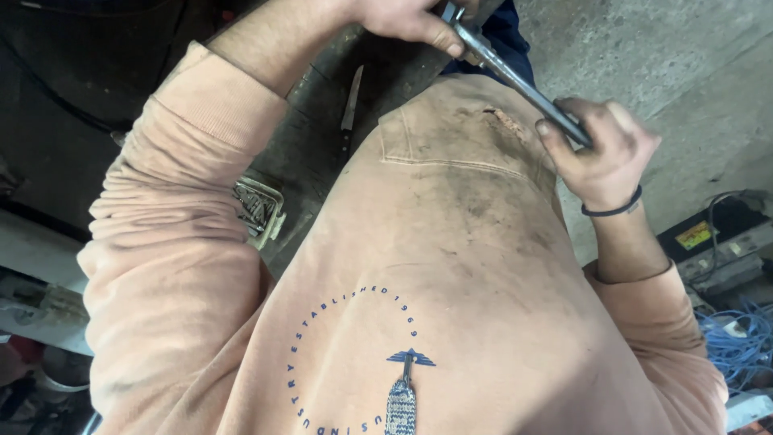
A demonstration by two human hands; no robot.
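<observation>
Looking down past my peach sweatshirt (451,266), I see a tray of screws (259,208) and a knife (351,101) on the dark bench, blue cables (737,342) and a yellow-labelled box (696,234) opposite. My left hand (407,18) and right hand (600,157) each clamp an end of the metal tool (515,80).

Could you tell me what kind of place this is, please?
Probably a workshop or garage. Both hands grip a long metal tool, a small tray of metal bits sits on a dark bench, blue cables lie tangled, and the floor is bare concrete.
</observation>
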